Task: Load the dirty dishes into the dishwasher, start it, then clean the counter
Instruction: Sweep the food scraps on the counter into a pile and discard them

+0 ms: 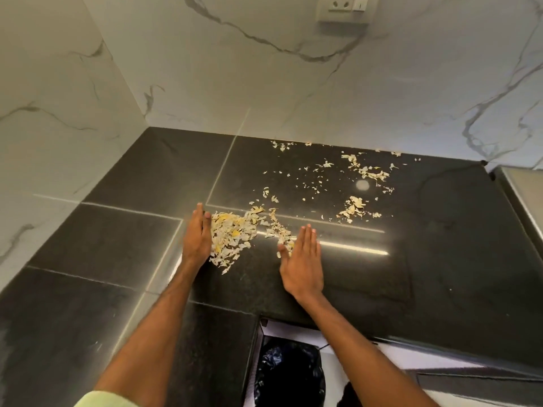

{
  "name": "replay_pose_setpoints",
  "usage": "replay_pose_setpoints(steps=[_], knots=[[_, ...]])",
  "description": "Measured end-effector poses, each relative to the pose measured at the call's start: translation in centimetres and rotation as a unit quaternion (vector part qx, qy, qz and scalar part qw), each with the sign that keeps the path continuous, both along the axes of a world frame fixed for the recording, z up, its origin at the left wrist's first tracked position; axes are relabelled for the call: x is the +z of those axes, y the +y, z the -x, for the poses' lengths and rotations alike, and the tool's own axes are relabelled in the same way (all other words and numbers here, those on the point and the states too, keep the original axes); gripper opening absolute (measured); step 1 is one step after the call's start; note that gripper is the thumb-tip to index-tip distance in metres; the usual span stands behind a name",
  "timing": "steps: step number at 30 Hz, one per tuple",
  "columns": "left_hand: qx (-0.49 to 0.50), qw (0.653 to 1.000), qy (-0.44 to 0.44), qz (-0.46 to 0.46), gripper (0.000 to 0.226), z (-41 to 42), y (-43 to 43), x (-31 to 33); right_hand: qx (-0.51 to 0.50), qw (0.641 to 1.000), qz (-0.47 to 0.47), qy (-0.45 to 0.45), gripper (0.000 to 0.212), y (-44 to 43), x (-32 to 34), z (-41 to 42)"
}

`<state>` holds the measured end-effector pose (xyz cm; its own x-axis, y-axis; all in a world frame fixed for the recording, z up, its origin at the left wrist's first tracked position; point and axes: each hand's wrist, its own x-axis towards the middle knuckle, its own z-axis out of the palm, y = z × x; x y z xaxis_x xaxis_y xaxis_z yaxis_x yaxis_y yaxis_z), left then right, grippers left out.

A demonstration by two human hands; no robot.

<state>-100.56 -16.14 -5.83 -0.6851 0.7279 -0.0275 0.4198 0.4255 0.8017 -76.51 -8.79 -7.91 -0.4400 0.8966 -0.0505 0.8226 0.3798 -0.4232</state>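
Both hands lie flat with straight fingers on the dark tabletop (440, 259), the left hand (197, 237) and right hand (301, 264) flanking a heap of peels (232, 235). These look light, dry and loose; better swept together than pinched.

We count two hands, left hand (197, 239) and right hand (301, 265); one counter (440, 245); one lined bin (289, 374); one wall socket (345, 7); scraps (232, 233) beyond counting.

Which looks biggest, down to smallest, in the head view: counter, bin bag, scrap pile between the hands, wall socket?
1. counter
2. bin bag and scrap pile look about alike; the frame edge cuts the bag off
3. wall socket, cut off too
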Motion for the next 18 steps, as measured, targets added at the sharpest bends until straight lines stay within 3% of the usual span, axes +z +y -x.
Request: replay_pose_setpoints(steps=[6,9,11,15,18], knots=[[-0.141,0.987,-0.043,-0.064,0.061,-6.7,1.7,-0.6,0.047,0.997,0.022,0.054,0.088,0.9,0.6,5.4],[-0.177,0.976,-0.076,-0.099,0.062,-10.1,1.7,-0.7,0.063,0.986,0.052,0.145,0.100,1.2,1.4,4.0],[-0.174,0.974,-0.081,-0.120,0.057,-10.8,1.6,-0.1,0.050,0.983,0.030,0.172,0.095,2.3,2.1,1.5],[-0.126,0.985,-0.016,-0.112,0.049,-7.8,1.9,1.4,-0.029,0.991,-0.034,0.127,0.087,9.6,2.4,-6.4],[-0.085,0.990,0.112,-0.015,0.059,-1.8,2.5,0.1,-0.073,0.996,0.002,0.051,0.089,15.0,1.7,-11.1]])
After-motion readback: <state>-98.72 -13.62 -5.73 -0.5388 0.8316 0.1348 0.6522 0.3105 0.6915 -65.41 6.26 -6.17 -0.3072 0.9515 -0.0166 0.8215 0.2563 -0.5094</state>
